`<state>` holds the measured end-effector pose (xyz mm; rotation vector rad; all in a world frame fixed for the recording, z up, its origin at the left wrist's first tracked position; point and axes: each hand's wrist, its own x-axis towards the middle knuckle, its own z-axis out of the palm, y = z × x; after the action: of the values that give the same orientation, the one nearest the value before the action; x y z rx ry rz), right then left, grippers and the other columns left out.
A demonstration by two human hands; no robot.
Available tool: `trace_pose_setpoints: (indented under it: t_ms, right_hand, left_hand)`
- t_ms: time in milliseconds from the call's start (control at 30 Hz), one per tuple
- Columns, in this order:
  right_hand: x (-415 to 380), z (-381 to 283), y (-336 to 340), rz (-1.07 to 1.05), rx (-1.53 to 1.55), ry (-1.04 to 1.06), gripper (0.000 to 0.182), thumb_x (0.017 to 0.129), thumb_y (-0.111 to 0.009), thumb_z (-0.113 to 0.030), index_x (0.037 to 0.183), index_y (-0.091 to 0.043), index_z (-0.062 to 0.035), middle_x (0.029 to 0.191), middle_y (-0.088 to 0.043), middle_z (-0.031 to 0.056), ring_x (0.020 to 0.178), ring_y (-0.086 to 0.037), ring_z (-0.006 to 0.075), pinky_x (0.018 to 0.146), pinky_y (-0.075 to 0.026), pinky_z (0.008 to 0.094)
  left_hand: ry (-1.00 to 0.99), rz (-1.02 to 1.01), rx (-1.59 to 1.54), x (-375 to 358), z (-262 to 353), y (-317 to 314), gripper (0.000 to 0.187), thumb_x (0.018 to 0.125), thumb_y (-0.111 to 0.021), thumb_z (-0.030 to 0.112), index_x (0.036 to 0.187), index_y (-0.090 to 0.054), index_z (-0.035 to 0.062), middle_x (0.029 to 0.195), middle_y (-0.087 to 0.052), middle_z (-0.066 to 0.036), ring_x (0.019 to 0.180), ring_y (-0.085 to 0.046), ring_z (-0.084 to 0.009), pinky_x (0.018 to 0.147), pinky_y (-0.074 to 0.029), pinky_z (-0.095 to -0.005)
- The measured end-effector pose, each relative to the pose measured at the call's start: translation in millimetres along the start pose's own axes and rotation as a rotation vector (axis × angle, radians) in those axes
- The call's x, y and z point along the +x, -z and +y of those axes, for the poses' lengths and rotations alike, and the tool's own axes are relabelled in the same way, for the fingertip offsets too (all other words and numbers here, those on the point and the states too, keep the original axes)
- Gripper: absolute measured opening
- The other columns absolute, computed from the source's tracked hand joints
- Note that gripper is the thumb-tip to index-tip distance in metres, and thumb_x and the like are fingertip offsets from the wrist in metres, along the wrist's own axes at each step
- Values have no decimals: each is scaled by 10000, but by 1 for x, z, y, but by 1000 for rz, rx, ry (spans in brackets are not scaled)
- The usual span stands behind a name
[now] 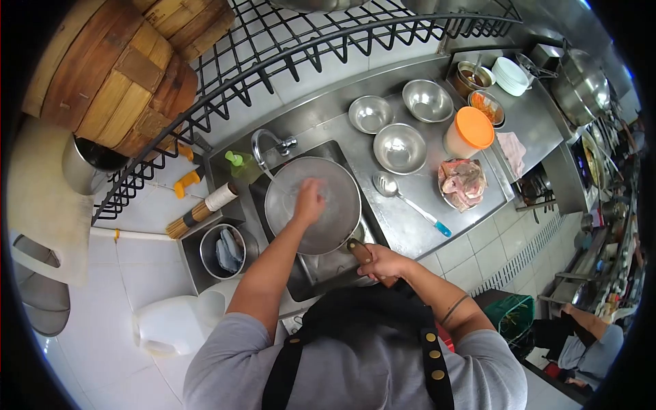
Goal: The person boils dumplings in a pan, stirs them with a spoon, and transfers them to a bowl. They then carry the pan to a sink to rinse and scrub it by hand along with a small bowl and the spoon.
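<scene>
The person's right hand (pixel 384 263) grips the wooden handle (pixel 359 251) of a wok (pixel 331 229) over the sink (pixel 298 281); the blurred left hand (pixel 311 202) is inside it, its closure unclear.

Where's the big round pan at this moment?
In the head view, the pan is just left of centre, over the sink and beside the faucet; the right hand grips its wooden handle.
</scene>
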<state>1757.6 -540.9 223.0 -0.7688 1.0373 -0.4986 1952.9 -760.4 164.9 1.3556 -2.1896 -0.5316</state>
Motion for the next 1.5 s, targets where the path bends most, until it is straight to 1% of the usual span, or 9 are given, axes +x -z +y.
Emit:
trace_pose_setpoints:
  t_ms: [67,267,333,433,800,967,1233,1433,1500]
  right_hand:
    - [-3,-5,-3,19,35,-13,344,839,-716,-36,1074,-465,-34,675,-542,26,536,-542,107,460,-432,262]
    - [-7,-11,-7,32,6,-3,348,839,-724,-40,1081,-474,-22,713,-559,38,553,-556,126,499,-461,282]
    - [-7,-11,-7,39,-11,-20,340,839,-721,-35,1075,-476,-20,720,-560,40,559,-559,127,506,-464,284]
    - [-8,-18,-10,74,-54,-30,326,840,-717,-30,1064,-479,-18,727,-560,42,567,-562,126,514,-465,284]
    - [11,-22,0,154,-194,42,314,848,-702,-16,1082,-493,-39,676,-562,31,548,-568,113,498,-455,277]
    - [6,-34,-13,367,-576,98,343,796,-730,-161,978,-510,28,826,-647,213,798,-678,346,711,-525,417]
    - [-4,-39,-17,421,-553,85,350,809,-727,-154,1015,-522,41,808,-642,203,743,-675,325,694,-521,418]
    - [5,-25,-17,181,-161,0,294,851,-705,-42,1074,-516,-7,716,-568,34,550,-583,122,506,-477,292]
    - [14,-23,-16,94,-45,-18,330,854,-704,-16,1119,-509,-33,713,-539,-12,545,-560,89,468,-458,254]
  left_hand:
    - [-146,-460,-232,-6,15,6,441,735,-628,-40,1164,-590,57,1095,-597,-150,1048,-587,-339,931,-482,-423]
    - [-118,-77,308,-7,-12,26,301,970,-416,185,1161,-589,29,1136,-615,-163,1092,-591,-338,922,-499,-433]
    - [1,-633,459,-6,-8,41,375,831,-540,-6,1200,-591,32,1212,-567,-170,1140,-555,-372,983,-456,-455]
    - [-109,-200,354,-11,-13,48,347,823,-562,31,1168,-603,29,1200,-572,-176,1120,-568,-383,945,-476,-466]
    - [160,-213,97,12,-32,45,340,825,-581,79,1161,-624,55,1200,-560,-160,1047,-593,-361,918,-498,-439]
    - [51,11,398,-8,-56,53,294,826,-573,89,1108,-657,88,1157,-594,-130,1016,-615,-345,907,-503,-437]
    - [-39,-860,15,-32,-19,41,279,813,-617,95,1091,-633,73,1110,-617,-177,1065,-601,-386,918,-495,-468]
    - [188,-65,205,21,-21,34,429,775,-660,61,1196,-580,91,1177,-577,-172,1020,-603,-383,881,-502,-448]
    - [-215,19,92,17,-21,3,488,764,-655,31,1237,-553,97,1209,-564,-155,1010,-611,-357,871,-512,-427]
